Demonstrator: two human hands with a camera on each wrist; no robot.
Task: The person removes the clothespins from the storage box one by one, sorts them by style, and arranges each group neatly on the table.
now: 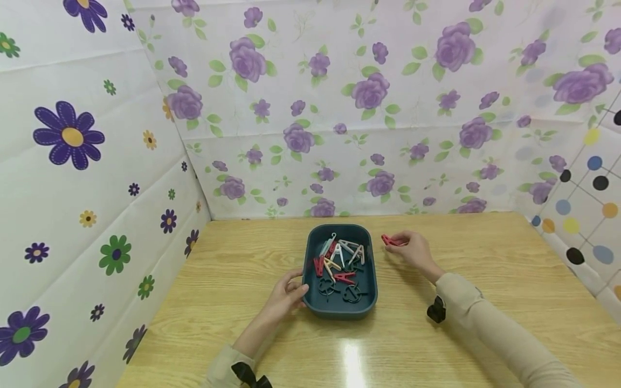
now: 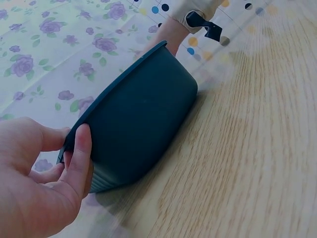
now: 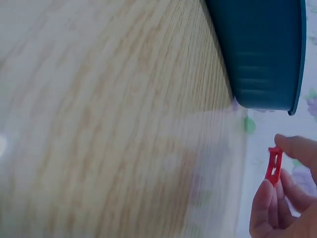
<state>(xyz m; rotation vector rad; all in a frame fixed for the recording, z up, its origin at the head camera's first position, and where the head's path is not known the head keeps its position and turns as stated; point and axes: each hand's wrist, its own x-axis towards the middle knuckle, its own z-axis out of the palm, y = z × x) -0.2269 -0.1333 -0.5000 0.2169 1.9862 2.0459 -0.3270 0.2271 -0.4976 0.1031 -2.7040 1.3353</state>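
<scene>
A dark teal plastic tray [image 1: 339,314] stands on the table, with several red, white, yellow and pale blue clothespins inside. Among them lie dark green pieces with rings [image 1: 352,293]. At the tray's left side, my left hand [image 1: 287,293] grips the rim; the left wrist view shows the thumb and fingers [image 2: 81,148] on either side of the edge. To the right of the tray, my right hand [image 1: 412,249] pinches a red clothespin [image 3: 274,166] between thumb and fingertips. That clothespin is held outside the tray, near its far right corner.
The wooden table [image 1: 233,253] extends on both sides of the tray. Behind it hangs a white cloth with purple flowers [image 1: 310,134]. Patterned sheets also line the left [image 1: 97,194] and right sides. Black bands [image 1: 436,310] are tied at both sleeves.
</scene>
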